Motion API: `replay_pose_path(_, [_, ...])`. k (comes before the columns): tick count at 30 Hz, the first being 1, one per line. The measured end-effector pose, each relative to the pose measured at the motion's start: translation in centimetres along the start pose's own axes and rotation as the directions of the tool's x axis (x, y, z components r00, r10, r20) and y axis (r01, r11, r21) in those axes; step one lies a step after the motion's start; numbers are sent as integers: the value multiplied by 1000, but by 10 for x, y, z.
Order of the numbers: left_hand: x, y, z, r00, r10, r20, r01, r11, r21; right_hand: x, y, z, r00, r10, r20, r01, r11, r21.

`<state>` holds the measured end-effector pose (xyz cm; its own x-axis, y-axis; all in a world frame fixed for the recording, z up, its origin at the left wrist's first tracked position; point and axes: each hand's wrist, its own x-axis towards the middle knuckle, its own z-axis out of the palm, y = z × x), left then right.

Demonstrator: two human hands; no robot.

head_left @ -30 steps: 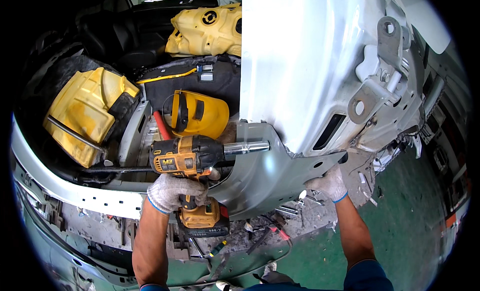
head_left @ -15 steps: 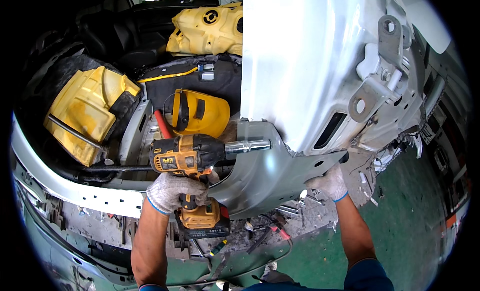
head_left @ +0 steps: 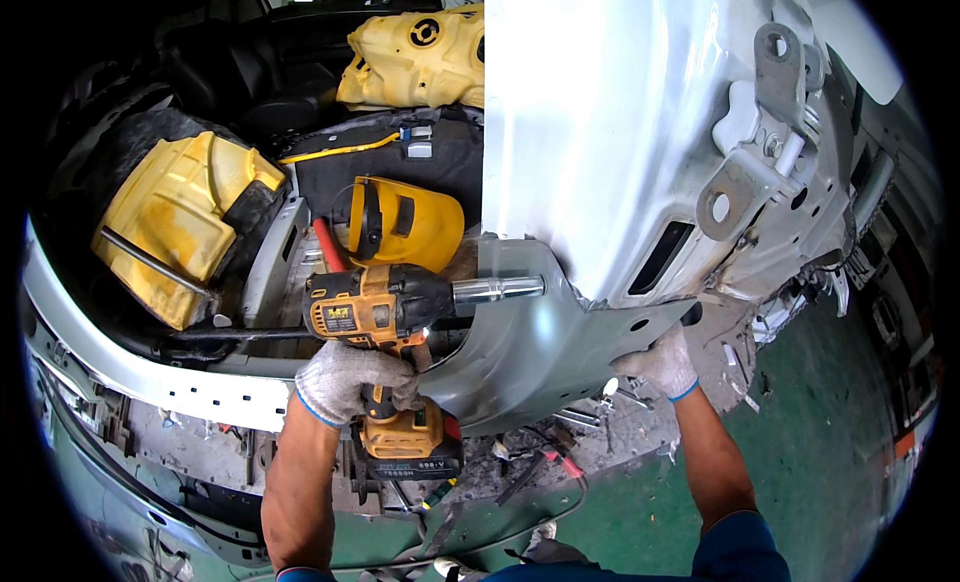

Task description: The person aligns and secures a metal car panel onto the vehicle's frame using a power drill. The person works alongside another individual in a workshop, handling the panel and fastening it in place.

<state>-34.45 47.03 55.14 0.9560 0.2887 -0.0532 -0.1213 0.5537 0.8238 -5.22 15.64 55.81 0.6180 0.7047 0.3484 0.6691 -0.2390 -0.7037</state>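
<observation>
Gloved and wrapped round the grip of a yellow-and-black cordless impact wrench (head_left: pixel 365 307), my left hand (head_left: pixel 350 382) holds it level, battery (head_left: pixel 405 447) downward. Its long chrome socket (head_left: pixel 498 289) points right, across the face of the grey-silver metal panel (head_left: pixel 535 372), with a light patch below it; whether it touches the metal I cannot tell. My gloved right hand (head_left: pixel 660 362) grips the lower right edge of that panel, fingertips partly hidden. Above the panel rises a white body section (head_left: pixel 580 132) with metal hinge brackets (head_left: pixel 740 202).
The open car interior holds yellow moulded pieces (head_left: pixel 180 222), a yellow face shield (head_left: pixel 420 222), a red bar (head_left: pixel 328 244) and black seats (head_left: pixel 280 112). Scattered tools (head_left: pixel 570 422) lie on the dirty platform below, with a hose (head_left: pixel 500 542) on the green floor (head_left: pixel 800 452).
The view has shifted very slightly, and the wrench sits a little further right in it. Both hands keep the same hold.
</observation>
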Motion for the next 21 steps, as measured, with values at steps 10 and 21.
replay_pose_path(10, [7,-3,-9,992,-41,123,48,997,-54,1,-4,-1,998,58,19,-59,997,57])
replay_pose_path(21, [4,-5,4,999,-11,-31,11,1000,17,-1,-14,-2,999,32,-15,-33,999,-9])
